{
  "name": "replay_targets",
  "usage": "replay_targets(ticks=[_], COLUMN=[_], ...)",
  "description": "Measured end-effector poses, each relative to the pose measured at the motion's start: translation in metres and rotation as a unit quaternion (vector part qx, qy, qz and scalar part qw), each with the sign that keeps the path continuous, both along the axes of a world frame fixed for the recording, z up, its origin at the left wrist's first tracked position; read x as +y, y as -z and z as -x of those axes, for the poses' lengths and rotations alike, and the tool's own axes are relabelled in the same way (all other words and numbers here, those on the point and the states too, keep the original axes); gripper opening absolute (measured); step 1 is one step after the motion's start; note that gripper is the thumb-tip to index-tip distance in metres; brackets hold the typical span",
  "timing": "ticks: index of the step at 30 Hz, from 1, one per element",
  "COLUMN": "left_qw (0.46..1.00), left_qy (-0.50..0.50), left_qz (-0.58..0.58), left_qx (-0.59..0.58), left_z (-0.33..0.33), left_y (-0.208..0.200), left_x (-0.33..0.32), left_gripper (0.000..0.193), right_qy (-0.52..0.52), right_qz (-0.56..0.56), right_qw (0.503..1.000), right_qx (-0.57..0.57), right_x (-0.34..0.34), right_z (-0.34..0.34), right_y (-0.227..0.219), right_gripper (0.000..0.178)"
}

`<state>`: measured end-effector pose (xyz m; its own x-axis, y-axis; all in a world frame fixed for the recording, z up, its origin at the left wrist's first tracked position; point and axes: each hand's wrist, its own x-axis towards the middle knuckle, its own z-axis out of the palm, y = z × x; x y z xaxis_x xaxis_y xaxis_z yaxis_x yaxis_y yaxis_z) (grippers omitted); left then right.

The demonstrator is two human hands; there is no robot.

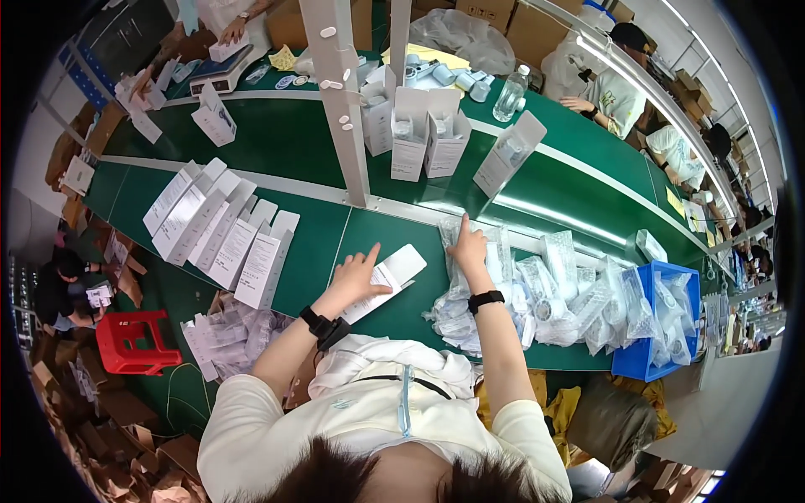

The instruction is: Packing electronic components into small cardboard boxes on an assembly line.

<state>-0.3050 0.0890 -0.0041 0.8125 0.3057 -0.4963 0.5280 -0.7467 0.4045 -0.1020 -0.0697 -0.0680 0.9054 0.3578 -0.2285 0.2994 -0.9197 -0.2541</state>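
My left hand (359,275) rests on a flat white carton (387,280) lying on the green conveyor belt (310,251), fingers spread over its near end. To its right, my right hand (468,246) presses on a heap of clear plastic bags (537,293) that hold white parts, its fingers curled onto the top bag. Both wrists wear black bands. A row of several flat white cartons (222,230) lies overlapping on the belt to the left of my left hand.
A blue bin (646,352) of bagged parts stands at the right. Upright open white boxes (428,138) and a clear bottle (510,94) stand on the far belt behind a white post (344,109). Other people work at the far side and right. A red stool (134,339) stands at lower left.
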Motion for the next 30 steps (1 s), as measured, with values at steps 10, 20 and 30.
replay_targets(ticks=[10, 20, 30], left_qw=[0.95, 0.9, 0.815], left_qy=[0.064, -0.006, -0.091], left_qz=[0.271, 0.132, 0.188], left_qx=[-0.144, -0.416, -0.54], left_z=[-0.017, -0.052, -0.05], left_y=[0.018, -0.022, 0.01], left_x=[0.026, -0.035, -0.043], left_gripper=[0.088, 0.074, 0.079], right_qy=[0.115, 0.261, -0.15], right_qz=[-0.659, -0.858, -0.497], right_qw=[0.714, 0.436, 0.817], right_qx=[0.205, 0.073, -0.25], right_x=[-0.062, -0.009, -0.002], right_z=[0.001, 0.067, 0.091], right_y=[-0.064, -0.14, -0.123], right_gripper=[0.064, 0.055, 0.051])
